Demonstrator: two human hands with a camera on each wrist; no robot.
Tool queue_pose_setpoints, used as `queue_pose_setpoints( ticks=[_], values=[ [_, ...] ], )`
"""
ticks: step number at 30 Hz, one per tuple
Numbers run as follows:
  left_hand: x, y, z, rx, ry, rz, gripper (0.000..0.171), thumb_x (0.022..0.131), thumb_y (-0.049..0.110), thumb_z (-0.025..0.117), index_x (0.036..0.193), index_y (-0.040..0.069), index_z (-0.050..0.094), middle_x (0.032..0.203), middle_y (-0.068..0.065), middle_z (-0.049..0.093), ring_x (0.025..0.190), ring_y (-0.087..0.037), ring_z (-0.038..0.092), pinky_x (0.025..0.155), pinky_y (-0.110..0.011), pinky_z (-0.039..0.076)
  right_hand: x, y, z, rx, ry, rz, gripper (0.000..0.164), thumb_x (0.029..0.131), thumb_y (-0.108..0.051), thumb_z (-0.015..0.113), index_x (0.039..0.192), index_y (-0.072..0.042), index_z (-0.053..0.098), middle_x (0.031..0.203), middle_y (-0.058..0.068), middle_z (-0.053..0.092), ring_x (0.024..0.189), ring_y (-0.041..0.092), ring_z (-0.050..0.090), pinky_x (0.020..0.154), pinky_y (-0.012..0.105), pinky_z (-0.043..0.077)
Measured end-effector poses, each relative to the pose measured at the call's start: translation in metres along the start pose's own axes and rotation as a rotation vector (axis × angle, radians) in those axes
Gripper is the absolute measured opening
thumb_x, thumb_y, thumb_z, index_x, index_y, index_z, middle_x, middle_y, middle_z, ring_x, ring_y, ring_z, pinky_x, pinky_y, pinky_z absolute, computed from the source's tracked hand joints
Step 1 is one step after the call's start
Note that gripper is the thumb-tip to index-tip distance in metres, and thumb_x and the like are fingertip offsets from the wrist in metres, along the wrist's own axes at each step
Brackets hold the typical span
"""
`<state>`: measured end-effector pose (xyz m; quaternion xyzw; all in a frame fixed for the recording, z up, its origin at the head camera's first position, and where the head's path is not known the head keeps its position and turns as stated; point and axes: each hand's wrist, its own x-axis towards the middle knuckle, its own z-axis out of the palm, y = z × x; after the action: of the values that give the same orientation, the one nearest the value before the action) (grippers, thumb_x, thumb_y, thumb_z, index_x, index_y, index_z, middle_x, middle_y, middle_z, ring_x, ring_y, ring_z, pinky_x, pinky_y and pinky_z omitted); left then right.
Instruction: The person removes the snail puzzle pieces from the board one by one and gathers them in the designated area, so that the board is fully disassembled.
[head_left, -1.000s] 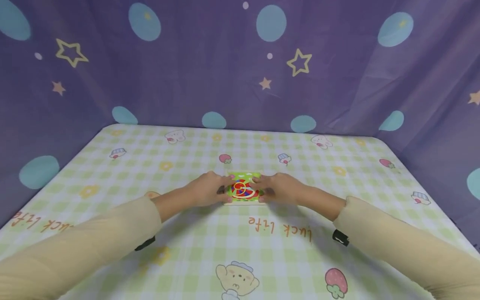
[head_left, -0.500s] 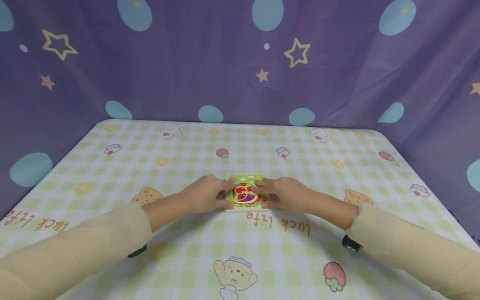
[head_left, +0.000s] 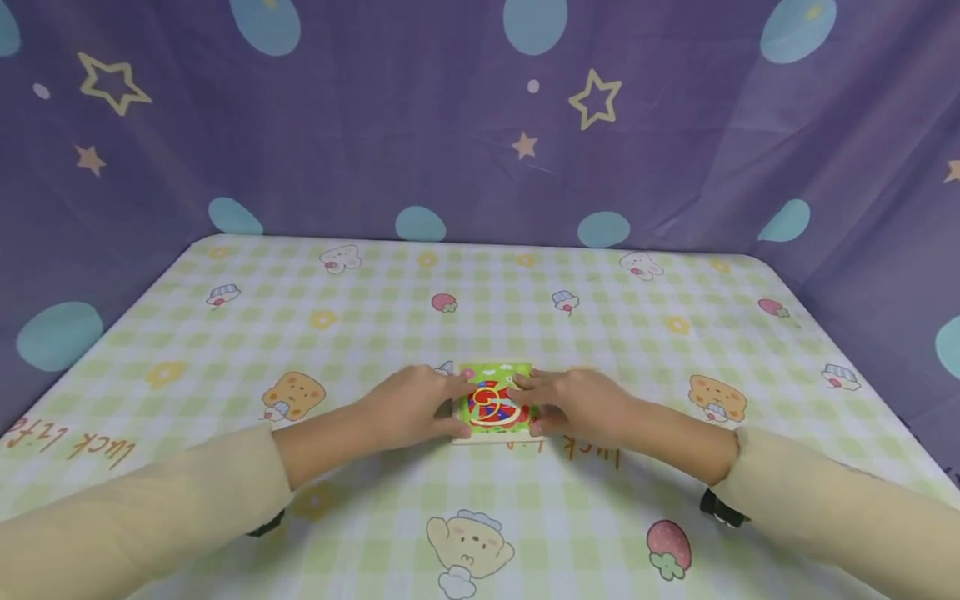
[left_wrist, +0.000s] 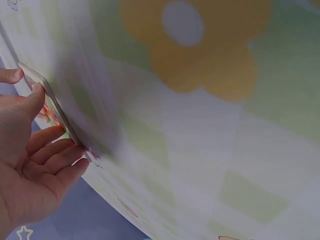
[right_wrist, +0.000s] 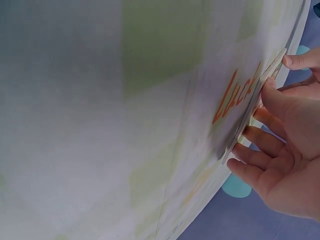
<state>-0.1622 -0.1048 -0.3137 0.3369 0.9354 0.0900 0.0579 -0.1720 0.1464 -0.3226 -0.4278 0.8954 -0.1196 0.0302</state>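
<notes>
As both half-curled hands (head_left: 411, 408) (head_left: 585, 407) grip its sides, the green board (head_left: 497, 406) shows yellow swirls over red.

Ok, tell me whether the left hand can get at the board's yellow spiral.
Likely yes: the left hand grips the board by its left side, with a fingertip near the yellow spiral and nothing in between.

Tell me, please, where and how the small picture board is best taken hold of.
Probably by its left and right edges, coming in from both sides: the board is thin and flat, with straight opposite edges to pinch.
</notes>
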Motion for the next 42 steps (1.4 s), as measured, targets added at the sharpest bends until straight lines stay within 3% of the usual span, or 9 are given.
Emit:
queue_pose_setpoints(
  ticks=[4, 10, 42],
  values=[
    [-0.0036, 0.0032, 0.0004, 0.010, -0.001, 0.015, 0.059, 0.081, 0.044, 0.073, 0.127, 0.009, 0.063, 0.131, -0.011, 0.062, 0.102, -0.023, 0.070, 0.090, -0.038, 0.056, -0.0049, -0.0040, 0.0009, 0.004, -0.007, 0.020, 0.052, 0.082, -0.033, 0.072, 0.130, -0.015, 0.061, 0.139, 0.007, 0.055, 0.127, 0.028, 0.056, 0.095, 0.044, 0.054],
    [-0.0077, 0.0055, 0.0013, -0.017, 0.002, -0.001, 0.060, 0.081, 0.043, 0.072, 0.129, 0.009, 0.061, 0.135, -0.011, 0.058, 0.123, -0.030, 0.059, 0.101, -0.043, 0.051, -0.0087, -0.0072, 0.0038, 0.000, 0.011, 0.037, 0.051, 0.082, -0.034, 0.073, 0.129, -0.017, 0.062, 0.139, 0.006, 0.057, 0.127, 0.027, 0.057, 0.092, 0.043, 0.055],
    [-0.0074, 0.0059, 0.0030, -0.036, 0.001, -0.036, 0.058, 0.081, 0.040, 0.074, 0.129, 0.009, 0.062, 0.136, -0.011, 0.058, 0.125, -0.030, 0.058, 0.101, -0.044, 0.050, -0.0102, -0.0096, 0.0040, 0.023, 0.015, 0.047, 0.051, 0.083, -0.034, 0.072, 0.130, -0.017, 0.062, 0.142, 0.006, 0.055, 0.130, 0.025, 0.054, 0.095, 0.044, 0.054]
  ],
)
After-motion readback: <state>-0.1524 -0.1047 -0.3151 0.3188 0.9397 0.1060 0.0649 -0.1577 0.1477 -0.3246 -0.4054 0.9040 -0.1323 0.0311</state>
